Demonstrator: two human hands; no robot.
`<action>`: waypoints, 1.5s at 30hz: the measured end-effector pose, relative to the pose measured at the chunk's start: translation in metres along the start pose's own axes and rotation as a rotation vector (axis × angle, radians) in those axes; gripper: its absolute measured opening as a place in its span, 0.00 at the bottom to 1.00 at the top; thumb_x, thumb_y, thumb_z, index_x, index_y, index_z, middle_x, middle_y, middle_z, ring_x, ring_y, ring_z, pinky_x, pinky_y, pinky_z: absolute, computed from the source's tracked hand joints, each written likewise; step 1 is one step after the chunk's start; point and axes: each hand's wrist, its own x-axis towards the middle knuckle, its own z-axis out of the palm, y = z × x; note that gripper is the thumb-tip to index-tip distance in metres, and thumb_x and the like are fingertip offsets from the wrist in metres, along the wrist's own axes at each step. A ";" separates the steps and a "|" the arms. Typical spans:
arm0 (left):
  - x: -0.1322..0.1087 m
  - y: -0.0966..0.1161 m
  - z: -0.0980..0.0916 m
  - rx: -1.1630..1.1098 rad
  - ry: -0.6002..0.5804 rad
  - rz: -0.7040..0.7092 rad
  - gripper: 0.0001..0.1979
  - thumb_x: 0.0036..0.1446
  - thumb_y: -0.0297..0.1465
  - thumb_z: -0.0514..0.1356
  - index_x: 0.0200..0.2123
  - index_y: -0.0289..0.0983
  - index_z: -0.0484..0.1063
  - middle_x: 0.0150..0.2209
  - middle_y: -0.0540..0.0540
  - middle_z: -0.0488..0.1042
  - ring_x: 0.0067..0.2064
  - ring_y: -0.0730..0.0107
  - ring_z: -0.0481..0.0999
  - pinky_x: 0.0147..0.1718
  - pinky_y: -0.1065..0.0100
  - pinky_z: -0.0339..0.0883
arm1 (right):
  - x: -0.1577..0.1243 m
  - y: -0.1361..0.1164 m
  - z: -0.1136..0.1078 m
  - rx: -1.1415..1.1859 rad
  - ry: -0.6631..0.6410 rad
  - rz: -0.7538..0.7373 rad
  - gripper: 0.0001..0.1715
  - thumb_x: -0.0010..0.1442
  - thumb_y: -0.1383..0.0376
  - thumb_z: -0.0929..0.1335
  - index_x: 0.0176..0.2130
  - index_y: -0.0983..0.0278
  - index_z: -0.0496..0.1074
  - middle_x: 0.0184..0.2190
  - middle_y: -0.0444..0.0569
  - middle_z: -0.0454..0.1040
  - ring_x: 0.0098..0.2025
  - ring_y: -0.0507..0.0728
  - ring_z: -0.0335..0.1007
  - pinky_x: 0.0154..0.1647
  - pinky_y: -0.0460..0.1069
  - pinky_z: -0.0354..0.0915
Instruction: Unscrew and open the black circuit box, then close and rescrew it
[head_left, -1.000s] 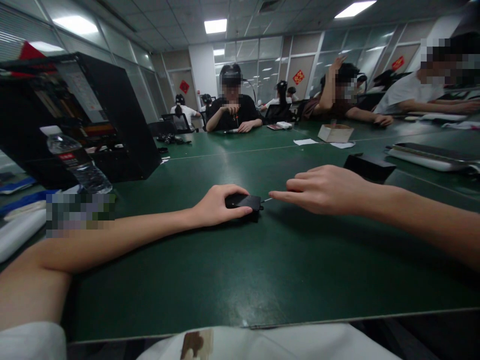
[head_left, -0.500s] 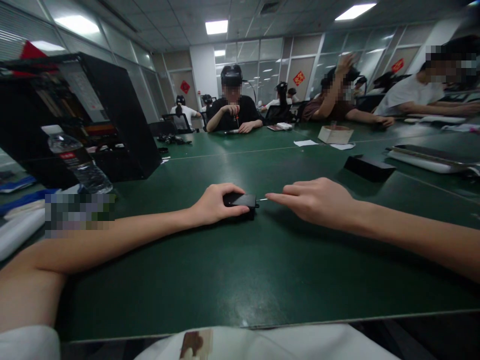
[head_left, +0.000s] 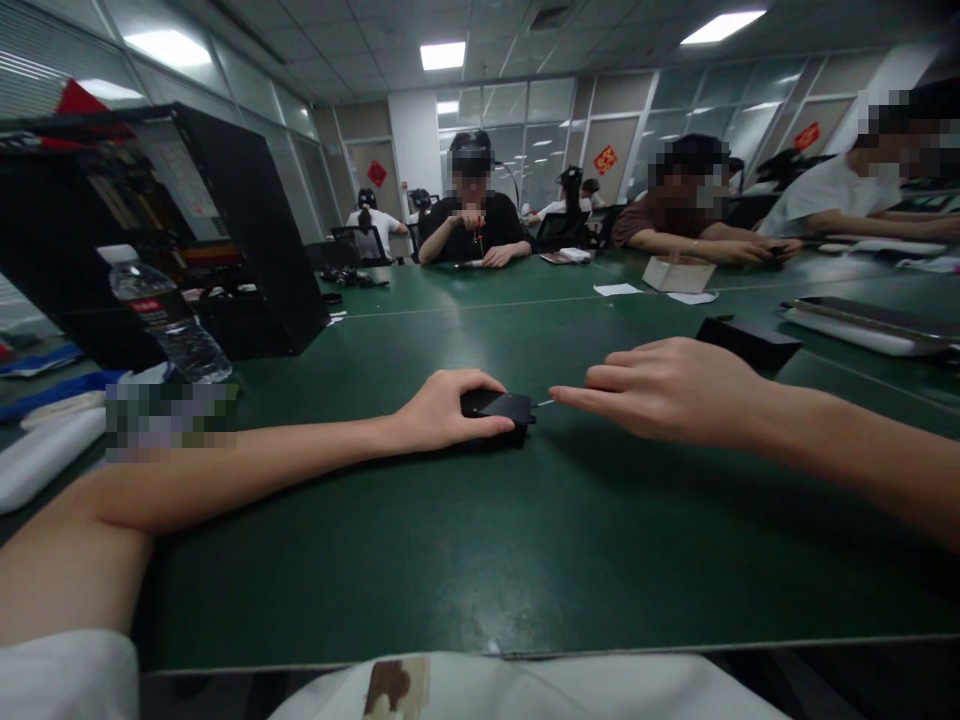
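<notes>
My left hand (head_left: 441, 412) is closed around a small black box-shaped device (head_left: 507, 408), thumb along the near side and fingers along the far side. The device rests on or just above the green table (head_left: 360, 560); I cannot tell which. From its right end, beside a small tab, a thin metal shaft (head_left: 546, 402) runs to my right hand (head_left: 667, 390). That hand is closed, with the index finger stretched along the shaft. Whatever handle the shaft has is hidden by the fingers. Whether its tip touches the device or enters it is too small to make out.
A large black open case (head_left: 247, 230) stands at the left, with a water bottle (head_left: 169, 315) before it. Beyond my right hand lies a black box (head_left: 750, 345), and farther off a pale open box (head_left: 679, 273). Other people (head_left: 474, 220) sit across the table.
The whole view has shifted slightly. My right hand sits a little higher and farther right, and the shaft now slants more. Across the table, a person's raised arm has come down.
</notes>
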 end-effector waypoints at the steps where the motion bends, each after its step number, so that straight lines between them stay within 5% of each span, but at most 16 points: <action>1: 0.000 0.000 0.000 0.001 -0.002 0.003 0.23 0.56 0.45 0.68 0.47 0.34 0.78 0.44 0.43 0.80 0.44 0.61 0.78 0.41 0.65 0.68 | 0.000 0.001 0.001 -0.006 -0.009 -0.002 0.23 0.70 0.70 0.59 0.60 0.64 0.69 0.33 0.50 0.74 0.30 0.53 0.65 0.28 0.49 0.53; 25: -0.001 -0.003 -0.002 0.005 -0.014 0.040 0.21 0.56 0.42 0.68 0.48 0.33 0.77 0.43 0.43 0.80 0.43 0.62 0.78 0.42 0.66 0.67 | 0.009 -0.020 -0.011 -0.249 0.121 -0.033 0.19 0.66 0.74 0.62 0.54 0.68 0.74 0.30 0.48 0.73 0.28 0.54 0.63 0.29 0.50 0.52; 33: 0.000 -0.001 0.000 -0.013 -0.033 0.087 0.23 0.56 0.43 0.69 0.48 0.32 0.77 0.43 0.43 0.79 0.42 0.64 0.77 0.40 0.67 0.66 | 0.006 -0.022 -0.001 -0.181 0.190 0.175 0.23 0.69 0.74 0.60 0.61 0.66 0.68 0.33 0.48 0.74 0.31 0.54 0.63 0.30 0.50 0.52; 45: -0.002 0.004 0.002 -0.002 -0.018 0.102 0.22 0.55 0.43 0.69 0.47 0.33 0.78 0.42 0.42 0.80 0.41 0.63 0.77 0.42 0.65 0.68 | -0.004 0.004 -0.013 -0.121 0.018 -0.121 0.23 0.67 0.74 0.60 0.58 0.64 0.69 0.35 0.49 0.75 0.32 0.54 0.66 0.32 0.49 0.58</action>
